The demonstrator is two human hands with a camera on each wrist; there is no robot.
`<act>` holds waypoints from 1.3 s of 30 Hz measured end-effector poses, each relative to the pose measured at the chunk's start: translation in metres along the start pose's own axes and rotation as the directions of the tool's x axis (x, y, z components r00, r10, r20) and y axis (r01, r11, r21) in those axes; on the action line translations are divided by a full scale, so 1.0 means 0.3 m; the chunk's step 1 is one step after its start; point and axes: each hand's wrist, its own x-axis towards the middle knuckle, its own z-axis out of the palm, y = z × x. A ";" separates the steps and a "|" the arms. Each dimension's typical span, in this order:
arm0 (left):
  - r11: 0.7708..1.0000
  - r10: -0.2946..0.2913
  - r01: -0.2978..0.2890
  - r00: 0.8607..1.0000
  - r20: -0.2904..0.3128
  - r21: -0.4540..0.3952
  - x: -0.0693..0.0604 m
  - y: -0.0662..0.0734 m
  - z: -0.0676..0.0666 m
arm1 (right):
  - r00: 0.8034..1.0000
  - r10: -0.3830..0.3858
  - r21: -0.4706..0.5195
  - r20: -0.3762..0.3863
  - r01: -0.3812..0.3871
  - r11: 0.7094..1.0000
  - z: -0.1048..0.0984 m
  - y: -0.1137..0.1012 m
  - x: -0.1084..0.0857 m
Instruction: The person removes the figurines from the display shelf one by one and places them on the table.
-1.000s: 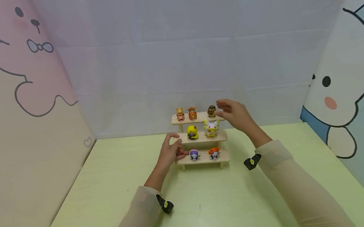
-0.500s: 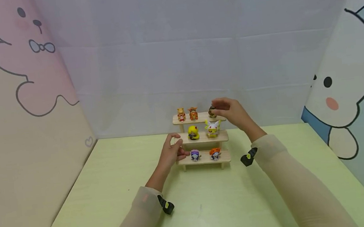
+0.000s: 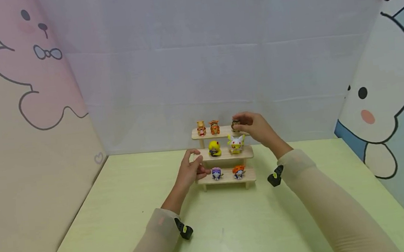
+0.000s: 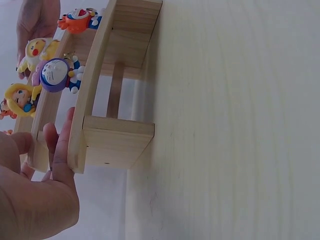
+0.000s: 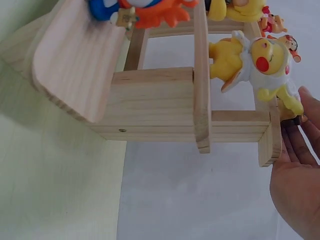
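Observation:
A three-tier wooden display stand point(image 3: 226, 177) holds several small figurines. At its left end my left hand point(image 3: 189, 169) grips the stand; in the left wrist view the end of the middle board sits between thumb and fingers. My right hand point(image 3: 259, 128) pinches a brown owl figurine point(image 3: 236, 123) at the right of the top tier, partly hidden by the fingers. An orange bear figurine point(image 3: 201, 128) and a tiger figurine point(image 3: 215, 127) stand top left. On the middle tier are a yellow-haired figurine point(image 3: 214, 149) and a white-and-yellow eared figurine point(image 3: 236, 143).
The bottom tier carries a purple-headed figurine point(image 3: 216, 173) and an orange-headed one point(image 3: 239, 172). The stand is on a pale yellow-green table point(image 3: 143, 239), near the white back sheet point(image 3: 168, 88). Side panels carry a pink bear drawing point(image 3: 49, 76) and a white rabbit drawing point(image 3: 382, 82).
The right hand has moved left to the owl figurine, and its fingers have closed around it. The left hand and the other figurines stay where they were.

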 end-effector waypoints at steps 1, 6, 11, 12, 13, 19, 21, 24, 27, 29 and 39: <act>1.000 0.001 -0.001 1.000 0.003 0.000 0.000 -0.001 -0.001 | 1.000 -0.002 0.004 -0.001 0.002 1.000 0.002 0.003 0.001; 1.000 0.007 -0.007 1.000 0.007 0.002 -0.002 -0.006 -0.008 | 1.000 -0.006 0.012 0.008 0.006 1.000 0.008 0.006 -0.001; 1.000 0.004 -0.004 1.000 0.007 0.006 -0.004 -0.006 -0.011 | 1.000 -0.002 0.025 0.013 0.002 1.000 0.010 0.004 0.001; 1.000 0.003 -0.003 1.000 0.007 0.005 -0.005 -0.006 -0.011 | 1.000 -0.002 0.027 0.014 0.001 1.000 0.010 0.005 0.002; 1.000 0.003 -0.003 1.000 0.006 0.004 -0.006 -0.005 -0.011 | 1.000 -0.001 0.028 0.014 0.000 1.000 0.010 0.005 0.003; 1.000 0.014 -0.014 1.000 0.002 0.004 -0.008 -0.003 -0.010 | 1.000 0.004 0.010 0.014 -0.004 1.000 0.006 0.000 0.004; 1.000 0.018 -0.018 1.000 0.005 0.003 -0.005 -0.004 -0.011 | 1.000 0.005 0.003 0.014 -0.005 1.000 0.003 -0.004 0.004; 1.000 0.021 -0.021 1.000 0.008 0.003 -0.001 -0.004 -0.011 | 1.000 0.010 -0.005 0.013 -0.010 1.000 -0.001 -0.009 0.006; 1.000 0.019 -0.019 1.000 0.007 0.001 0.000 -0.002 -0.011 | 1.000 0.012 -0.012 0.014 -0.012 1.000 -0.006 -0.013 0.008; 1.000 0.015 -0.015 1.000 0.007 0.003 0.000 0.000 -0.010 | 1.000 0.011 -0.010 0.014 -0.011 1.000 -0.008 -0.014 0.008; 1.000 0.022 -0.022 1.000 0.000 -0.002 -0.006 -0.002 -0.004 | 1.000 0.018 -0.046 0.006 -0.018 0.999 -0.020 -0.013 -0.003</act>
